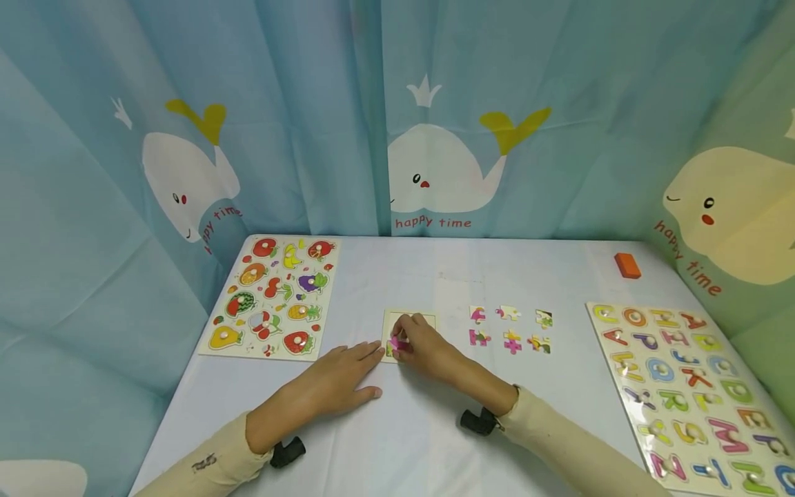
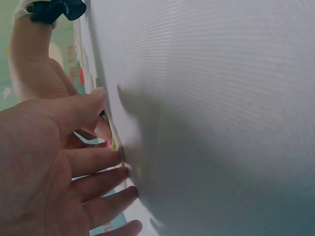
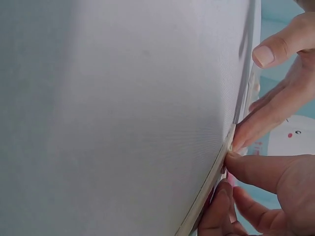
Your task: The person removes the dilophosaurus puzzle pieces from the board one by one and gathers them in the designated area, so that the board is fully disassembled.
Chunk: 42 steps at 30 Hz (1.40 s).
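Observation:
A small square puzzle tray (image 1: 393, 320) lies flat at the middle of the table. My right hand (image 1: 427, 349) is over it, thumb and fingers bent around a pink jigsaw piece (image 1: 399, 344) at the tray's lower left; the fingers hide part of the piece. In the right wrist view the thumb is right at the rim of the tray (image 3: 204, 196). Flat beside the tray, my left hand (image 1: 338, 381) has its fingers extended, with the fingertips at the left edge. To the right lie several loose jigsaw pieces (image 1: 513, 341) in two rows.
A fruit peg board (image 1: 281, 352) lies at the back left. On the right is an alphabet peg board (image 1: 627, 404), with an orange block (image 1: 627, 265) behind it near the far edge. Blue whale-print curtains (image 1: 323, 138) rise along the table's back and sides.

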{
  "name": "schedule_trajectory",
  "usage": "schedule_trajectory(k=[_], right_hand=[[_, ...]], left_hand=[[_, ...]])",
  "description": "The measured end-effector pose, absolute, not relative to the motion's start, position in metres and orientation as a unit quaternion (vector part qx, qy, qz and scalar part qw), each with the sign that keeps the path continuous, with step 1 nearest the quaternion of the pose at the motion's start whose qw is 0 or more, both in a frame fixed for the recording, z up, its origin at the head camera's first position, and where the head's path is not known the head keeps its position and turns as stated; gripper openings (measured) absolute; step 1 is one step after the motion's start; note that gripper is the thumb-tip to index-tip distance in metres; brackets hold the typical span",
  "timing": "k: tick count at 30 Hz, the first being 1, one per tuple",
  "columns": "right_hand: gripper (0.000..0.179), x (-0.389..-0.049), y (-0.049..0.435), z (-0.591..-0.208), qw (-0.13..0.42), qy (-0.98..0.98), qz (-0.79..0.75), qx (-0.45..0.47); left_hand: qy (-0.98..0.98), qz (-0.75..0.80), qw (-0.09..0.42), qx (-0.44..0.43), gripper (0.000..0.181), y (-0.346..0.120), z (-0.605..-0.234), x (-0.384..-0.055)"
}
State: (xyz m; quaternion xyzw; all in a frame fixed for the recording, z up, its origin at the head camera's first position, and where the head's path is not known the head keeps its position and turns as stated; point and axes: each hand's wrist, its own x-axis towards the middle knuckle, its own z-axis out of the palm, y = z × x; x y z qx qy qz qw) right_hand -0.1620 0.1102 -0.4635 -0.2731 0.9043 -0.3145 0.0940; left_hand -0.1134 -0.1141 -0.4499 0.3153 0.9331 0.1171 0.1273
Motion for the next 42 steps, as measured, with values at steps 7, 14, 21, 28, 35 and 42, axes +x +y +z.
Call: schedule_trajectory(k=[7, 14, 21, 28, 35, 42], right_hand=[[0.021, -0.165, 0.112, -0.461, 0.089, 0.891, -0.348, -0.277], [0.012, -0.164, 0.118, -0.449, 0.107, 0.881, -0.368, -0.279], [0.007, -0.166, 0.15, -0.425, 0.104, 0.886, -0.384, -0.238], [0.003, -0.171, 0.216, -0.404, 0.124, 0.892, -0.383, -0.206], [0.007, -0.164, 0.259, -0.406, 0.207, 0.874, -0.38, -0.22], [0.003, -0.159, 0.265, -0.428, 0.242, 0.859, -0.394, -0.219]], left_hand=[[0.932, 0.118, 0.128, 0.317, 0.067, -0.111, -0.448, -0.115], [0.933, 0.114, 0.122, 0.32, 0.066, -0.109, -0.446, -0.114], [0.933, 0.116, 0.126, 0.317, 0.066, -0.107, -0.446, -0.114], [0.933, 0.114, 0.124, 0.317, 0.066, -0.107, -0.446, -0.113], [0.936, 0.11, 0.124, 0.311, 0.066, -0.108, -0.446, -0.113], [0.936, 0.111, 0.12, 0.313, 0.066, -0.108, -0.446, -0.114]])
